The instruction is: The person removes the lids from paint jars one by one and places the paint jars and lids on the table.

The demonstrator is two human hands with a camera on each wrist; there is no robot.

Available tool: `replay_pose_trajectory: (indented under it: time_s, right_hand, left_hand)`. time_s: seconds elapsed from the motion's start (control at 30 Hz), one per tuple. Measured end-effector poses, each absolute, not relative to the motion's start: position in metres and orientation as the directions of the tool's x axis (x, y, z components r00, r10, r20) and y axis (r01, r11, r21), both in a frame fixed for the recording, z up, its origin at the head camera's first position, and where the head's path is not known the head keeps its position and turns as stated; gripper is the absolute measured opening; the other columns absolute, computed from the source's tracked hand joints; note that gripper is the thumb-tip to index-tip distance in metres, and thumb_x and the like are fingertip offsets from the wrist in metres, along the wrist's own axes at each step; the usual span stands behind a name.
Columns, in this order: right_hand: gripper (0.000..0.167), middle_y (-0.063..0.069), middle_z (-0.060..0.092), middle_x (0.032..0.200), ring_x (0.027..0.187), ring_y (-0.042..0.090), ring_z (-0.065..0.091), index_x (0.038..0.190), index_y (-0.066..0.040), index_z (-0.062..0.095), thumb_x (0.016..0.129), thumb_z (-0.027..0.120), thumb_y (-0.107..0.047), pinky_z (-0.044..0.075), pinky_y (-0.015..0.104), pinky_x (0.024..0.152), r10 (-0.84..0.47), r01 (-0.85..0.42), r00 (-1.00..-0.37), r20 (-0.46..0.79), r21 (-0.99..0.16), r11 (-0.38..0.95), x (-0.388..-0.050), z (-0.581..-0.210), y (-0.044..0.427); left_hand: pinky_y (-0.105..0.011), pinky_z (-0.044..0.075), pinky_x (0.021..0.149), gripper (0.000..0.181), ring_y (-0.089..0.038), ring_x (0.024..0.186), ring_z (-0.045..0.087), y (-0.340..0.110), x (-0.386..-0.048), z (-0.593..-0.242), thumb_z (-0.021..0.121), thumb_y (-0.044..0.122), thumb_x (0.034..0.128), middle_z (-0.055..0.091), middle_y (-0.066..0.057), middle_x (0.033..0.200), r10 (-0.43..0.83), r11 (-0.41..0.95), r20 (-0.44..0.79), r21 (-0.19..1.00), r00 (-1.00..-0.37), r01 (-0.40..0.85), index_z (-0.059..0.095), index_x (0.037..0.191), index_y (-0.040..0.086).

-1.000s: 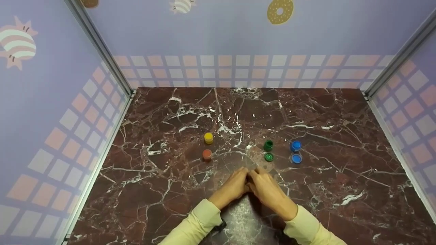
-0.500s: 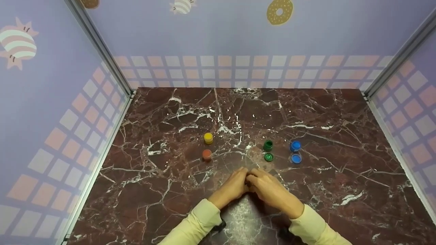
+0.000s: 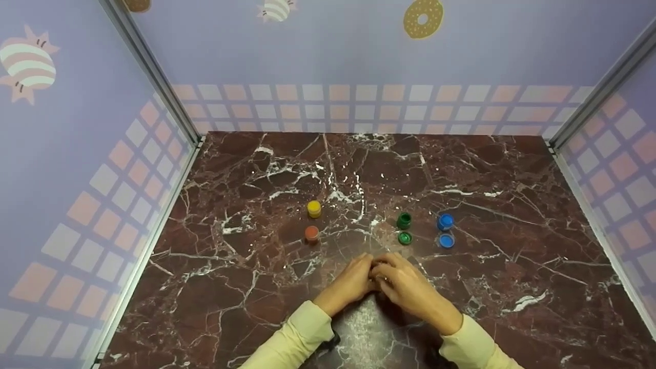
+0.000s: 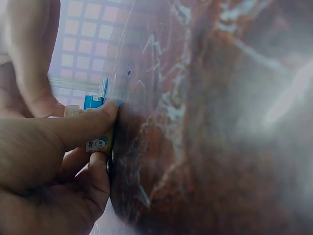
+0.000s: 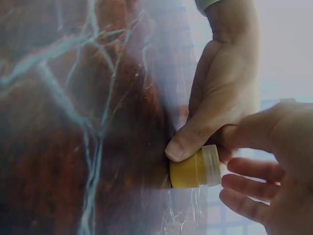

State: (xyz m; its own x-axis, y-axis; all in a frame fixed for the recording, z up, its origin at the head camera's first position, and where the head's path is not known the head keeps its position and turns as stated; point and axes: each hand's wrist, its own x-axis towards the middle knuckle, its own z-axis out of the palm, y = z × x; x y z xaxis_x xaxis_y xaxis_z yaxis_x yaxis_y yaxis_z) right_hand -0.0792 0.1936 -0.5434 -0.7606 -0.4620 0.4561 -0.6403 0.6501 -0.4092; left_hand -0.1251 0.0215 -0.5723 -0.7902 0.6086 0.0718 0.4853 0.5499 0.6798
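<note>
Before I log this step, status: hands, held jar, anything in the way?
Left hand grips yellow jar. Right hand at jar lid, pinch unclear; lid on. Green lid ahead, touching neither hand.

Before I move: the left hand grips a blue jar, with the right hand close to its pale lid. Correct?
Not quite: the jar is yellow, not blue, as the right wrist view shows. The left hand does grip it, with the right hand close to its pale lid.

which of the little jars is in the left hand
The pale-capped yellow jar, pinched by the left hand; the other yellow jar, orange jar, green jar and blue jar stand farther off, ungripped.
</note>
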Motion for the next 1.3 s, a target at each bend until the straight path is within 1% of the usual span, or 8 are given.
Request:
replay_pose_trajectory:
  time_s: [0.2, 0.3, 0.43, 0.67, 0.83, 0.97, 1.1, 1.3]
  right_hand:
    - [0.012, 0.008, 0.064, 0.103, 0.087, 0.022, 0.066, 0.099, -0.003, 0.074, 0.088, 0.079, -0.002, 0.057, 0.04, 0.074, -0.18, -0.407, -0.891, 0.417, -0.557, 0.724, -0.084, -0.539, 0.19]
    - [0.013, 0.009, 0.061, 0.101, 0.077, 0.022, 0.063, 0.103, -0.001, 0.072, 0.094, 0.075, -0.009, 0.055, 0.04, 0.066, -0.081, -0.299, -0.925, 0.371, -0.579, 0.758, -0.087, -0.541, 0.187]
    - [0.018, 0.013, 0.06, 0.099, 0.074, 0.028, 0.062, 0.106, 0.002, 0.069, 0.095, 0.074, -0.012, 0.054, 0.046, 0.065, -0.013, -0.202, -0.947, 0.321, -0.563, 0.801, -0.09, -0.542, 0.18]
    - [0.022, 0.016, 0.061, 0.095, 0.074, 0.04, 0.067, 0.103, 0.003, 0.067, 0.093, 0.076, -0.015, 0.055, 0.051, 0.062, -0.026, -0.185, -0.948, 0.317, -0.484, 0.855, -0.085, -0.544, 0.171]
    - [0.026, 0.016, 0.059, 0.094, 0.07, 0.04, 0.065, 0.101, 0.004, 0.064, 0.088, 0.081, -0.011, 0.055, 0.051, 0.06, -0.088, -0.249, -0.929, 0.359, -0.434, 0.866, -0.08, -0.545, 0.169]
    - [0.027, 0.012, 0.054, 0.088, 0.063, 0.037, 0.062, 0.094, 0.001, 0.06, 0.083, 0.083, -0.009, 0.052, 0.049, 0.053, -0.103, -0.254, -0.932, 0.347, -0.423, 0.87, -0.076, -0.546, 0.167]
    - [0.025, 0.011, 0.053, 0.085, 0.061, 0.036, 0.06, 0.088, -0.002, 0.059, 0.084, 0.082, -0.01, 0.05, 0.049, 0.052, -0.095, -0.24, -0.938, 0.333, -0.427, 0.872, -0.074, -0.549, 0.166]
    - [0.024, 0.013, 0.056, 0.084, 0.064, 0.038, 0.061, 0.088, -0.002, 0.059, 0.085, 0.081, -0.011, 0.05, 0.052, 0.053, -0.106, -0.242, -0.94, 0.324, -0.418, 0.875, -0.073, -0.55, 0.164]
  left_hand:
    - [-0.033, 0.051, 0.079, 0.041, -0.019, 0.086, 0.06, 0.022, -0.125, -0.573, 0.092, 0.015, 0.0759, 0.06, -0.003, 0.093, 0.605, 0.555, 0.063, 0.681, -0.794, 0.478, 0.059, 0.1, 0.008]
    - [-0.032, 0.051, 0.079, 0.042, -0.018, 0.085, 0.06, 0.023, -0.125, -0.573, 0.092, 0.015, 0.0755, 0.059, -0.003, 0.093, 0.601, 0.564, 0.053, 0.678, -0.798, 0.47, 0.059, 0.1, 0.008]
    - [-0.031, 0.051, 0.078, 0.041, -0.017, 0.083, 0.058, 0.023, -0.125, -0.572, 0.092, 0.015, 0.0754, 0.058, -0.002, 0.092, 0.599, 0.57, 0.053, 0.674, -0.799, 0.471, 0.059, 0.099, 0.008]
    - [-0.033, 0.053, 0.079, 0.04, -0.022, 0.085, 0.062, 0.022, -0.125, -0.573, 0.091, 0.02, 0.0783, 0.06, -0.004, 0.092, 0.606, 0.572, 0.078, 0.649, -0.792, 0.502, 0.059, 0.099, 0.007]
    - [-0.035, 0.054, 0.08, 0.033, -0.025, 0.087, 0.064, 0.02, -0.124, -0.572, 0.086, 0.014, 0.0826, 0.061, -0.007, 0.094, 0.623, 0.553, 0.13, 0.624, -0.771, 0.552, 0.059, 0.098, 0.004]
    - [-0.035, 0.053, 0.081, 0.027, -0.025, 0.087, 0.063, 0.019, -0.123, -0.573, 0.081, 0.007, 0.0818, 0.061, -0.007, 0.094, 0.631, 0.53, 0.171, 0.617, -0.757, 0.582, 0.06, 0.098, 0.003]
    - [-0.035, 0.053, 0.08, 0.025, -0.024, 0.085, 0.062, 0.019, -0.123, -0.574, 0.079, 0.003, 0.08, 0.06, -0.006, 0.092, 0.627, 0.524, 0.165, 0.633, -0.761, 0.569, 0.06, 0.097, 0.003]
    - [-0.034, 0.053, 0.081, 0.027, -0.024, 0.086, 0.061, 0.019, -0.124, -0.574, 0.08, 0.003, 0.0795, 0.059, -0.006, 0.092, 0.626, 0.535, 0.155, 0.627, -0.764, 0.566, 0.06, 0.098, 0.003]
